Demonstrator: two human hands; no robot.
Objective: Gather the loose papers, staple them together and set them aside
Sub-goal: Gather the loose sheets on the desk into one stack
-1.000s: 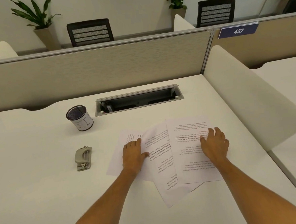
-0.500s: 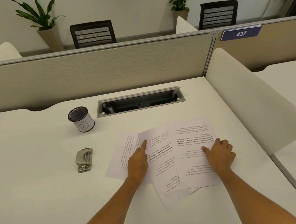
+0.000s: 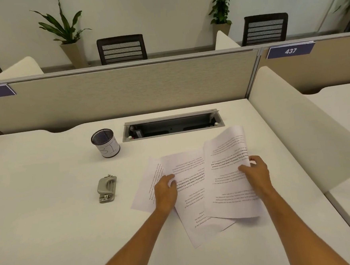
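Several printed white papers (image 3: pixel 192 195) lie fanned and overlapping on the white desk (image 3: pixel 52 234). My right hand (image 3: pixel 255 173) grips the right edge of the top sheet (image 3: pixel 227 170), whose far end is lifted and curled off the desk. My left hand (image 3: pixel 166 189) pinches the left edge of the middle sheet, over the leftmost sheet (image 3: pixel 149 186). A grey stapler (image 3: pixel 107 188) lies on the desk to the left of the papers, apart from both hands.
A black mesh pen cup (image 3: pixel 105 142) with a white label stands behind the stapler. An open cable tray (image 3: pixel 172 126) is set into the desk at the back. Beige partitions (image 3: pixel 125 90) close the back, and a cream divider (image 3: pixel 294 128) the right.
My right hand went from lying flat on the top sheet to gripping its edge and lifting its far end. My left hand curled its fingers onto the middle sheet's edge.
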